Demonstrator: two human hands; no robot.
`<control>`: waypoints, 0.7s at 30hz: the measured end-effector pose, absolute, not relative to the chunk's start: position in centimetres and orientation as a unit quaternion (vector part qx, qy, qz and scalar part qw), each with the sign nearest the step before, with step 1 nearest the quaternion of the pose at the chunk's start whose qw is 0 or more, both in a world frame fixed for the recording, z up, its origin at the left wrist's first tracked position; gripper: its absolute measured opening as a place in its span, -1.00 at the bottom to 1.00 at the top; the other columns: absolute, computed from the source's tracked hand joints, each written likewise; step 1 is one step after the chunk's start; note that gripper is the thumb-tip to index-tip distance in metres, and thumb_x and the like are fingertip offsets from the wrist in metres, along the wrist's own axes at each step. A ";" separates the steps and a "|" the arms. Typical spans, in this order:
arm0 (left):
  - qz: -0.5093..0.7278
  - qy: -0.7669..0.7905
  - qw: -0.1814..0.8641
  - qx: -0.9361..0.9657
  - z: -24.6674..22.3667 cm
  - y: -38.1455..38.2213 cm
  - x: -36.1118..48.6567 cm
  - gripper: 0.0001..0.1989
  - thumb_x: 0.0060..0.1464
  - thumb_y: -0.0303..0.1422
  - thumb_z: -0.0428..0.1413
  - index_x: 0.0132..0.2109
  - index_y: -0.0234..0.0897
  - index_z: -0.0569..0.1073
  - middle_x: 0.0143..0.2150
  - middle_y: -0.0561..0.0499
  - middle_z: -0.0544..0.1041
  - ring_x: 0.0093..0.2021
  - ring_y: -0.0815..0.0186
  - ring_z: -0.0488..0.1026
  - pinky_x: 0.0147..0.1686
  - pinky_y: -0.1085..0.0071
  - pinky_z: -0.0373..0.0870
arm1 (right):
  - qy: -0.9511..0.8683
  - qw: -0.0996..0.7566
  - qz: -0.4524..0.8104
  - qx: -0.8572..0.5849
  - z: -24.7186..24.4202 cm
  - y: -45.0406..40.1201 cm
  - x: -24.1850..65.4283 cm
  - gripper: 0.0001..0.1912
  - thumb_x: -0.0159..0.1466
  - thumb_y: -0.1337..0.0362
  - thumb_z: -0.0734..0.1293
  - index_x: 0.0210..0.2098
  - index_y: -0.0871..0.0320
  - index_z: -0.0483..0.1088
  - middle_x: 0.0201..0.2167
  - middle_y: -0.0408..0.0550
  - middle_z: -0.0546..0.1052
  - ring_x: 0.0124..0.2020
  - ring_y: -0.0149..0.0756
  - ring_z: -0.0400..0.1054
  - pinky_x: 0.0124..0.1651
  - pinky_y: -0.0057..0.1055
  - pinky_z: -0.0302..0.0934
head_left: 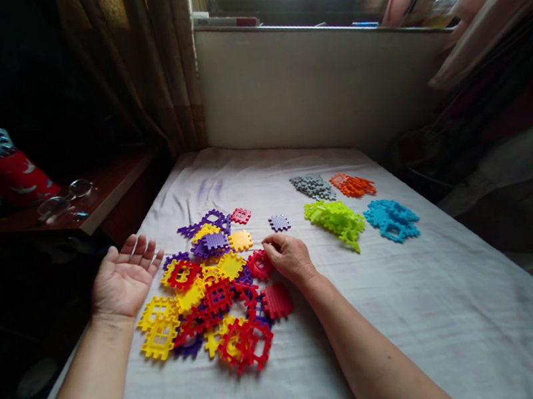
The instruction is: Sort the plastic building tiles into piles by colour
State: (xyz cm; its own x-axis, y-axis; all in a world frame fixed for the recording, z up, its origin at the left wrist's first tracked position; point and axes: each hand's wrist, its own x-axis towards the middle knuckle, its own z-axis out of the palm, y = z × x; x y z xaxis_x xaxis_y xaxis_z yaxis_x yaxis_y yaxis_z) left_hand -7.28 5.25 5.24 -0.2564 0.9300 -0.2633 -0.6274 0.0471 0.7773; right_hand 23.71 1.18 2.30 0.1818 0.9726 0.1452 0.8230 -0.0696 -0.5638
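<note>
A mixed pile of red, yellow and purple plastic interlocking tiles [218, 295] with notched edges lies on the sheet-covered surface. At its left side my left hand [124, 276] is held palm up, fingers stretched, with nothing in it. My right hand [290, 258] rests at the pile's right edge, fingers curled together; whether something is between them is hidden. Right beside its fingers lies a red tile [259, 264] with a round opening. A lone purple-grey tile [279, 223] lies just beyond that hand, and a light orange tile [241, 240] sits at the pile's far edge.
Separate heaps of grey tiles [314, 187], orange tiles [352, 184], lime green tiles [335, 219] and blue tiles [392, 220] lie to the right. A dark wooden table [118, 189] at left carries glasses [57, 204] and a red container [27, 176]. A wall and window stand behind.
</note>
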 end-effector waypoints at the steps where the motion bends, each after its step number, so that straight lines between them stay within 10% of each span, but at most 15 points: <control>1: 0.666 0.428 0.583 0.179 5.2 5.3 -7.3 -0.73 0.21 -0.19 -0.04 -0.23 -0.14 0.52 -0.16 0.01 0.62 -0.08 0.24 0.54 0.01 0.14 0.51 | -0.627 0.268 0.133 -0.719 2.5 0.9 23.9 -0.78 0.27 0.23 0.28 -0.24 -0.01 0.59 -0.35 -0.13 0.61 -0.29 -0.27 0.45 -0.21 -0.41 0.23; 11: 0.674 0.403 0.598 0.161 5.5 5.0 -7.2 -0.73 0.24 -0.22 -0.04 -0.20 -0.22 0.50 -0.20 -0.01 0.62 -0.11 0.25 0.54 0.02 0.13 0.48 | -0.809 0.220 0.123 -0.531 4.2 -1.2 22.6 -0.50 0.10 0.00 0.49 0.02 -0.04 0.50 0.11 0.01 0.44 0.14 -0.09 0.25 0.18 -0.09 0.10; 21: 0.678 0.382 0.609 0.154 5.3 5.3 -7.4 -0.70 0.25 -0.26 -0.09 -0.20 -0.26 0.51 -0.22 -0.02 0.62 -0.17 0.23 0.57 -0.20 0.21 0.57 | -0.778 0.329 0.151 -0.513 3.7 -0.8 21.0 -0.75 0.11 0.34 0.41 -0.19 0.04 0.52 0.00 -0.03 0.54 0.08 -0.16 0.35 0.16 -0.15 0.17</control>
State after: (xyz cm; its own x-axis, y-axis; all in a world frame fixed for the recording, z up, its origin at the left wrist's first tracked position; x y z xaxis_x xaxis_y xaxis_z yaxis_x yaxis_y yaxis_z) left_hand -7.41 5.25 5.26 -0.2113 0.9433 -0.2562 -0.7077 0.0332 0.7057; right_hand 21.00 -0.83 3.74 -0.2561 0.8982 0.3572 0.6990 0.4273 -0.5734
